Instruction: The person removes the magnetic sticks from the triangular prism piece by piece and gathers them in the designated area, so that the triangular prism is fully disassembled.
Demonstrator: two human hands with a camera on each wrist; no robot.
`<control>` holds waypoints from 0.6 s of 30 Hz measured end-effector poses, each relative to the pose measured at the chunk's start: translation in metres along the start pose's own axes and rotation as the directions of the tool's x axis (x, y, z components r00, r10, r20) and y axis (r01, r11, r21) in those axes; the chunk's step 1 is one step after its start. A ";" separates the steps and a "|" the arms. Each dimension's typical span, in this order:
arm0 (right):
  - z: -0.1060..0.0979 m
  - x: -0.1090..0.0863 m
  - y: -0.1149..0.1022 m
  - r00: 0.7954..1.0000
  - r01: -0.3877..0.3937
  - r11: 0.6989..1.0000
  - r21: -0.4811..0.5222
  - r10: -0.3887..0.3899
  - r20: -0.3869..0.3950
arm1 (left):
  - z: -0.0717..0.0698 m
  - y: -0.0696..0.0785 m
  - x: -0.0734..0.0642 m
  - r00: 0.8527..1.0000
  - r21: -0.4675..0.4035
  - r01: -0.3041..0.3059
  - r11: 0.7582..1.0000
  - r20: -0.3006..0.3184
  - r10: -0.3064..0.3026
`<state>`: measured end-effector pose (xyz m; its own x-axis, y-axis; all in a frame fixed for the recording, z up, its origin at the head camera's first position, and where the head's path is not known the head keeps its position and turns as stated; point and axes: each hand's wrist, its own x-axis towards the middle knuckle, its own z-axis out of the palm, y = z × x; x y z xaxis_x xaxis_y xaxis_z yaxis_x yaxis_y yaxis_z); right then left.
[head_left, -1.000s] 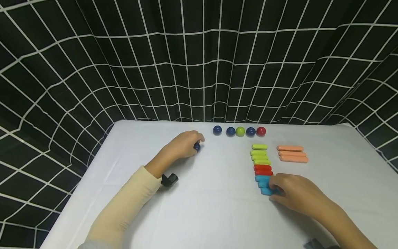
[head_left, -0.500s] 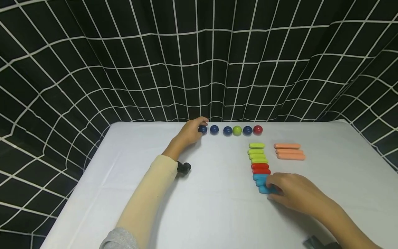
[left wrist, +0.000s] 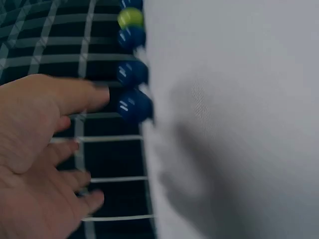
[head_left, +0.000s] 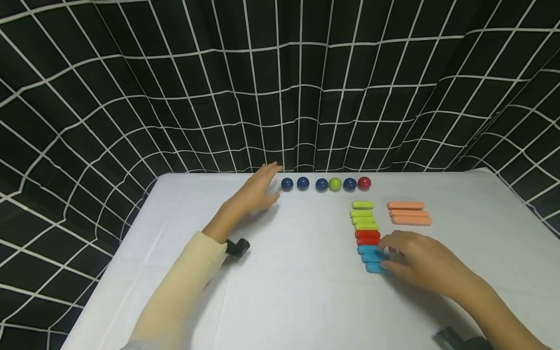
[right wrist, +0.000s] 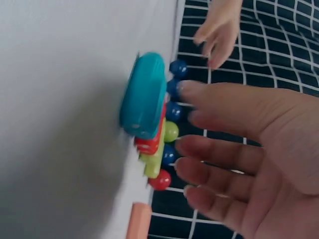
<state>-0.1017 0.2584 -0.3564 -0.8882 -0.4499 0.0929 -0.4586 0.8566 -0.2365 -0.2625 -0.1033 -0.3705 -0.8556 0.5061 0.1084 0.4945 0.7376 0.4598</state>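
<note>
My left hand [head_left: 253, 192] is open with fingers spread, just left of a dark blue ball [head_left: 287, 184] that ends a row of balls along the table's far edge. In the left wrist view, a gap shows between the thumb and that glossy ball [left wrist: 134, 106]. My right hand [head_left: 420, 255] hovers over the right ends of several light blue sticks [head_left: 373, 258], its fingers loosely bent and holding nothing. The right wrist view shows that hand's fingers apart from the nearest light blue stick [right wrist: 144, 94].
Rightward along the row are more dark blue balls [head_left: 321, 184], a green ball [head_left: 335, 184] and a red ball [head_left: 364, 183]. Red sticks [head_left: 367, 234] and lime sticks [head_left: 362, 214] continue the column beyond the blue ones. Orange sticks [head_left: 407, 213] lie to its right. A black grid curtain [head_left: 288, 112] surrounds the table.
My left hand carried a dark blue ball to the row's left end, let it go and drew back left. My right hand has come off the light blue sticks and shifted slightly right.
</note>
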 end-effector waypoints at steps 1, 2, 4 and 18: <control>0.001 0.001 0.001 0.999 0.016 1.000 0.001 -0.016 -0.038 | -0.002 0.002 -0.012 1.000 0.032 -0.012 0.999 0.007 0.011; 0.002 0.003 0.002 0.997 0.034 0.999 0.003 -0.034 -0.073 | -0.004 0.005 -0.026 1.000 0.074 -0.021 0.997 0.016 0.019; 0.007 0.006 0.003 0.991 0.063 0.998 0.002 -0.063 -0.116 | -0.005 0.010 -0.054 0.999 0.166 -0.035 0.986 0.041 0.029; 0.028 0.011 -0.006 1.000 -0.018 0.997 -0.068 0.018 -0.013 | 0.005 0.014 -0.122 0.995 0.405 0.021 0.914 0.083 -0.060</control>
